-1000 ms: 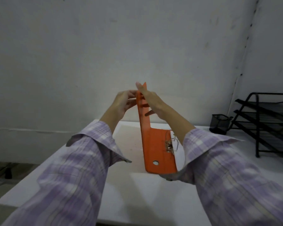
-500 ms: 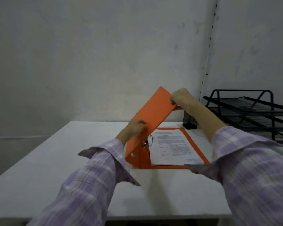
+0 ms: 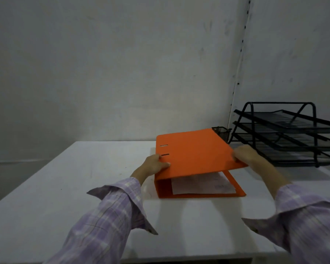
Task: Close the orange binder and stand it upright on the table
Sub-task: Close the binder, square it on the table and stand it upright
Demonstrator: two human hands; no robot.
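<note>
The orange binder (image 3: 194, 155) lies flat on the white table (image 3: 65, 187), its spine to the left. Its top cover hangs slightly ajar over white paper sheets (image 3: 200, 184) inside. My left hand (image 3: 154, 165) grips the cover's left side near the spine, thumb on top. My right hand (image 3: 246, 156) pinches the cover's right free edge. Both sleeves are purple plaid.
A black three-tier mesh letter tray (image 3: 288, 134) stands at the right rear of the table. A black mesh pen cup (image 3: 221, 132) sits just behind the binder. A grey wall rises behind the table.
The cover has swung down from near vertical to almost flat over the papers. Both hands followed it down, and the view shifted.
</note>
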